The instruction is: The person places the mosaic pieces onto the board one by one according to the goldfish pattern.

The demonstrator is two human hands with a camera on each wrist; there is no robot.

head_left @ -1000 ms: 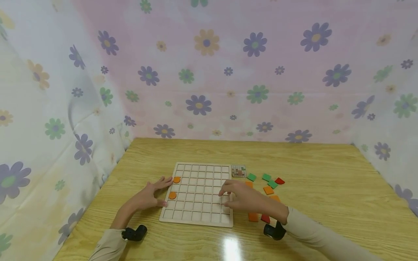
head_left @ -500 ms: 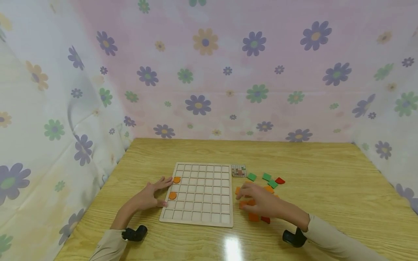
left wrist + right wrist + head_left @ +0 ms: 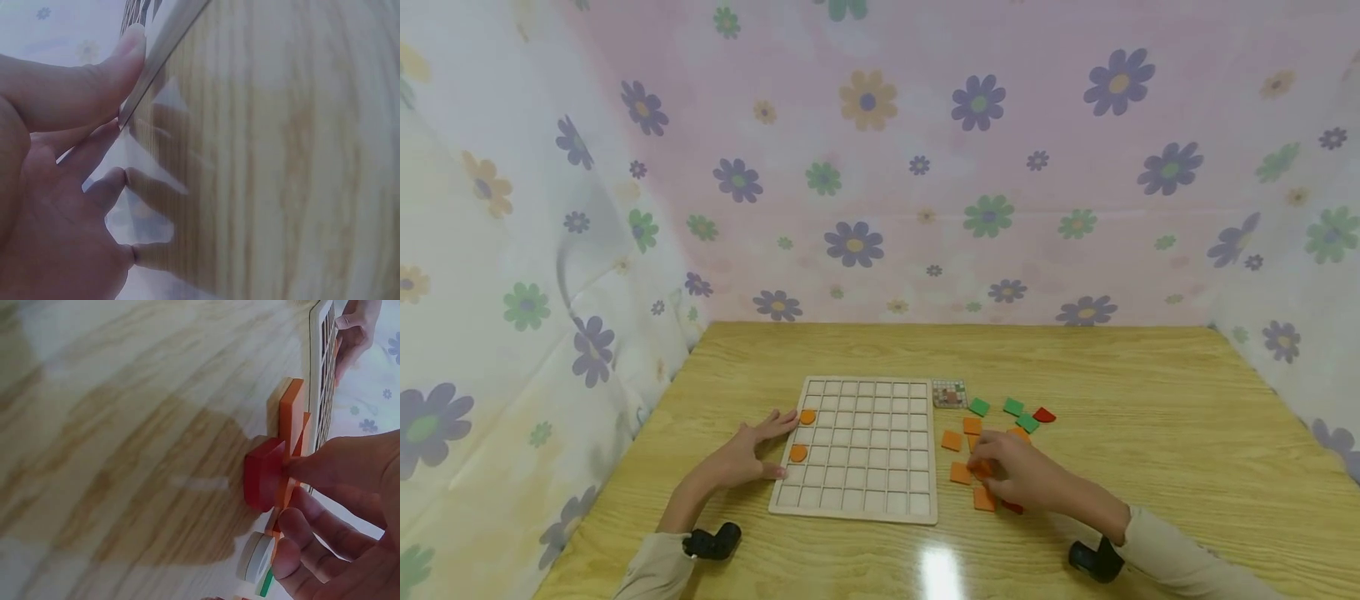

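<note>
My left hand (image 3: 737, 454) rests at the left edge of a pale gridded wooden board (image 3: 870, 518), its fingers spread and the thumb against the rim, as the left wrist view also shows. Two orange discs, one nearer the back (image 3: 807, 417) and one lower down (image 3: 798, 453), lie in the board's left column. To the right of the board, my right hand (image 3: 1022, 475) reaches into a scatter of pieces. Its thumb and fingertips pinch an orange tile (image 3: 284, 490). A red piece (image 3: 262, 475) lies right beside the thumb in the right wrist view.
More orange tiles (image 3: 952, 440) lie around the right hand. Green tiles (image 3: 979, 407) and a red quarter-round piece (image 3: 1043, 415) lie farther back. A small patterned card (image 3: 950, 394) touches the board's upper right corner. A whitish round piece (image 3: 256, 557) stands close by the right fingers.
My right hand has moved right, off the board's right side and onto the orange tiles, where its fingers have closed in. The left hand has stayed at the board's edge.
</note>
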